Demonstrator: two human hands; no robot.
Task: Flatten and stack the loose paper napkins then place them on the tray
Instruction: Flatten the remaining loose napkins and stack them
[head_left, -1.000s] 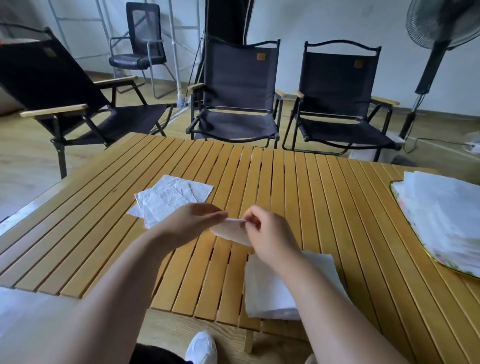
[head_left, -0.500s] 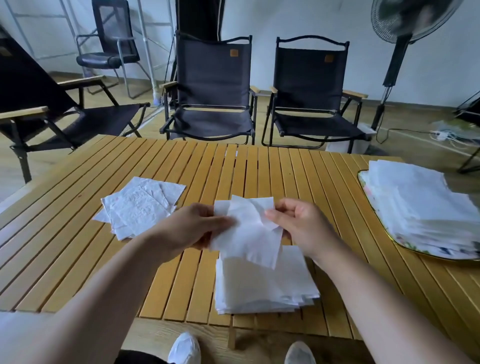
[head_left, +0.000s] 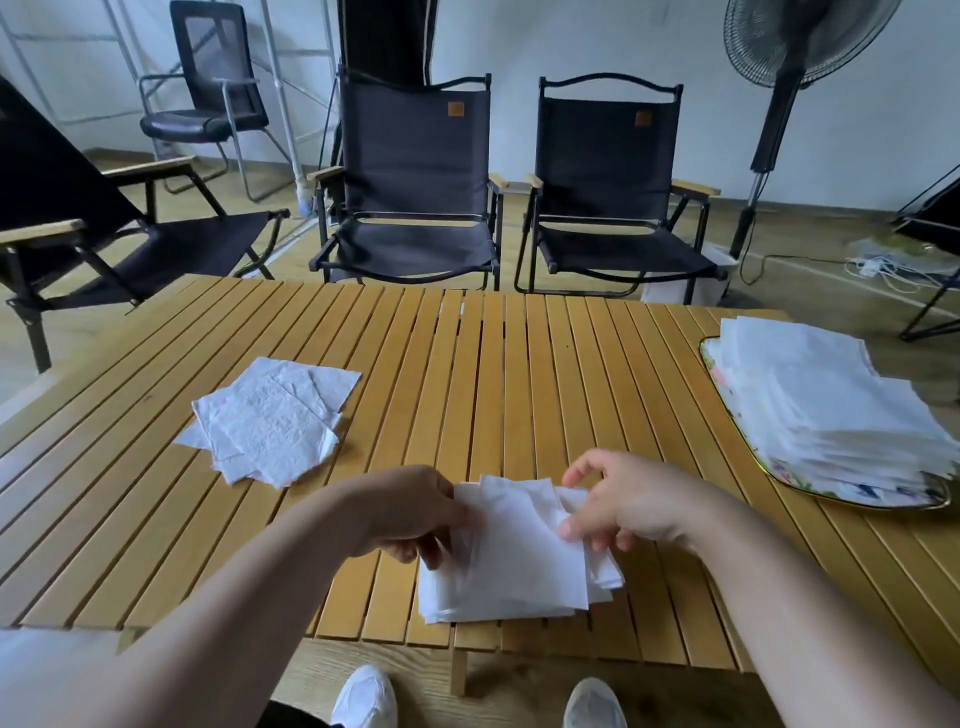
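Thin white paper napkin (head_left: 514, 551) is held over the near white napkin stack (head_left: 605, 571) on the slatted wooden tabletop (head_left: 519, 389); my left hand (head_left: 410, 514) pinches its left edge, right hand (head_left: 628, 506) its right; I judge it feather-light, limp, tearable; hold opposite edges gently.

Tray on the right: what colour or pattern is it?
The tray has a gold edge and floral print; head view.
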